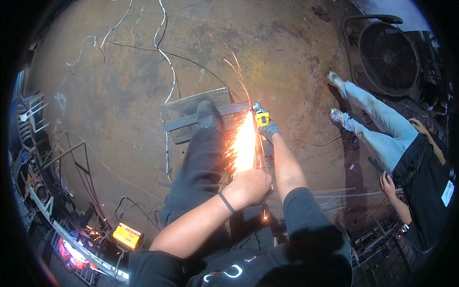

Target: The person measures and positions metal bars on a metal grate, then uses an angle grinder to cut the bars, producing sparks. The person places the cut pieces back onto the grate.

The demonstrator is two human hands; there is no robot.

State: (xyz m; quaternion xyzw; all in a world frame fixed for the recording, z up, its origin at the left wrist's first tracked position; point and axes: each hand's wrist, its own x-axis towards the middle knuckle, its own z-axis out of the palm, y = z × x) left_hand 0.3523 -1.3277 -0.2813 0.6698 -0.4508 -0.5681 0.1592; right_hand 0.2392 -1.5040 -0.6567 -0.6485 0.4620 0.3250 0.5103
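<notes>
My right hand, in a grey glove, is wrapped around a yellow angle grinder. The grinder's head is at the right end of a flat metal bar. Bright sparks pour from there toward me, and thin streaks fly off the far side. My left hand is bare and closed, close to the lower end of the sparks; whatever it may hold is hidden. A dark shoe on my foot presses the bar onto a worn board.
A person in light jeans stands at the right, holding a dark object. Behind them is a large round fan. Cables trail over the rusty floor. At the lower left are a yellow box, metal frames and another bright glow.
</notes>
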